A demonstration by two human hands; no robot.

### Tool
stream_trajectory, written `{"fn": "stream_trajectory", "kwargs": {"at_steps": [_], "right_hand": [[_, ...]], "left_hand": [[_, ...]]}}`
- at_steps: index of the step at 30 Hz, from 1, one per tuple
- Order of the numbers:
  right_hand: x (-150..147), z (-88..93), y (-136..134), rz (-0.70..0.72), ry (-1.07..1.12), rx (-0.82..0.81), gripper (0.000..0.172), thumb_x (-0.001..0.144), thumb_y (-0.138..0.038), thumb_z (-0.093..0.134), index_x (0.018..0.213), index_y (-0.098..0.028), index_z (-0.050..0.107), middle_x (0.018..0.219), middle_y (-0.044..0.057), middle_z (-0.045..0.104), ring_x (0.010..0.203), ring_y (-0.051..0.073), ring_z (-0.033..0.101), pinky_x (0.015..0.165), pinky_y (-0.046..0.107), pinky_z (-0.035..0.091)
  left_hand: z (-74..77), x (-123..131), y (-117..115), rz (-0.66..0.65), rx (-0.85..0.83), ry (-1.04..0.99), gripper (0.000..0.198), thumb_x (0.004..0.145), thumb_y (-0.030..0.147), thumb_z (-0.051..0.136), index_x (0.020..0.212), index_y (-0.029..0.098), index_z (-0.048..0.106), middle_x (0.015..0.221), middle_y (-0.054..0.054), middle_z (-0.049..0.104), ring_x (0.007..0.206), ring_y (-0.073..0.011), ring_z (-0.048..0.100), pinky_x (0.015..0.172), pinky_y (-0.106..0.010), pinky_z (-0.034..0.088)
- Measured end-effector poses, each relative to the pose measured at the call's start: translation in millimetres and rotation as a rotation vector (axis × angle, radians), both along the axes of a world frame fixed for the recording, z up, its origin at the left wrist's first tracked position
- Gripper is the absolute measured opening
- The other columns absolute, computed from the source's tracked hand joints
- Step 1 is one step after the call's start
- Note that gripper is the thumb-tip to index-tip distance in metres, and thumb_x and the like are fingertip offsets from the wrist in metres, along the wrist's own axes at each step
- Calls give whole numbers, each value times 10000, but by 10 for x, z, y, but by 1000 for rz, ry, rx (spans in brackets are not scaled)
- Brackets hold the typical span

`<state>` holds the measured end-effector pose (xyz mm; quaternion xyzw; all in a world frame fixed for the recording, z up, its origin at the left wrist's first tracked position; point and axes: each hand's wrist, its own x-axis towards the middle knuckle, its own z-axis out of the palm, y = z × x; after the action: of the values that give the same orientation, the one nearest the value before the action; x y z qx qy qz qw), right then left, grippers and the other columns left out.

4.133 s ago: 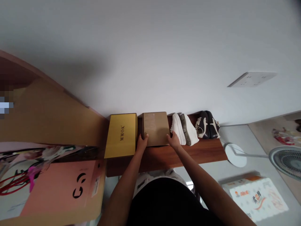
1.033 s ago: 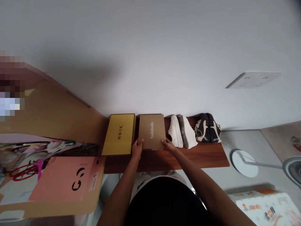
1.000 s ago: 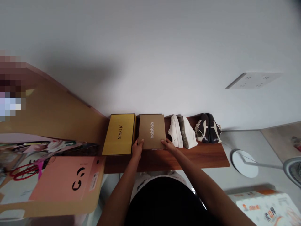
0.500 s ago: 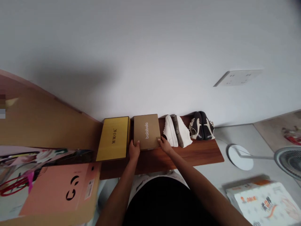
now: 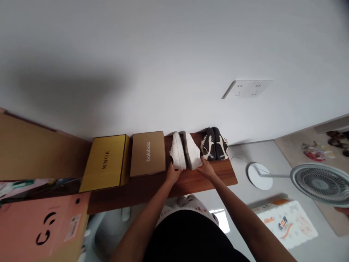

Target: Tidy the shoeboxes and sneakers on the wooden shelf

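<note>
A pair of white sneakers [image 5: 193, 151] lies on its sides, soles together, on the brown wooden shelf [image 5: 188, 182]. My left hand [image 5: 173, 173] grips the heel of the left sneaker from its outer side. On the other side, my right hand [image 5: 206, 169] has its fingers at the near end of the right sneaker, so the pair sits between my hands. Just right of that hand stand dark brown sneakers [image 5: 209, 145] with cream trim. To the left is a tan "balabala" shoebox [image 5: 148, 154], and farther left a yellow "MMOK" box [image 5: 104, 163].
A pink box [image 5: 54, 218] and a large cardboard panel [image 5: 38, 149] crowd the left side. At right are a standing fan [image 5: 319, 183], its round base [image 5: 259, 176] and a white printed pack [image 5: 286, 223] on the floor. A socket plate [image 5: 248, 88] is on the wall.
My hands have left the tan shoebox and moved right to the white sneakers. The tan box stays on the shelf. The view has shifted to the right.
</note>
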<state>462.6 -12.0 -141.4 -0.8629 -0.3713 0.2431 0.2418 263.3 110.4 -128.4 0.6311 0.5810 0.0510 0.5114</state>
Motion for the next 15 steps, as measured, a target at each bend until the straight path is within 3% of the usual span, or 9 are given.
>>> {"fn": "stream_trajectory", "kwargs": {"at_steps": [3,7,11,15], "right_hand": [[82,-69,124,94,86,-64,517,632,-284,765,1117,-154,638,1099,112,705,1013,261,655,889,359,510],[149,-55,233,213,164,-57,413,628,-299,783,996,-166,650,948,57,708,889,221,644,813,320,511],[217,88,272,366,170,10,320,690,-263,745,974,-151,650,948,66,710,889,218,642,808,312,503],[247,309,338,519,44,-142,257,754,-269,732,968,-165,638,979,86,721,944,233,659,820,294,484]], "left_hand": [[-95,68,59,-47,-8,47,498,758,252,770,1200,107,594,1203,-165,689,1126,-258,650,913,-330,501],[-97,99,75,-134,67,51,328,756,246,775,1031,130,640,991,-96,720,942,-227,685,810,-305,509],[82,155,110,-279,246,142,292,793,251,741,1042,148,629,1015,-90,707,1004,-234,669,883,-324,483],[341,196,147,-566,389,324,266,849,266,689,1081,160,612,1104,-130,690,1122,-265,633,965,-348,432]]}}
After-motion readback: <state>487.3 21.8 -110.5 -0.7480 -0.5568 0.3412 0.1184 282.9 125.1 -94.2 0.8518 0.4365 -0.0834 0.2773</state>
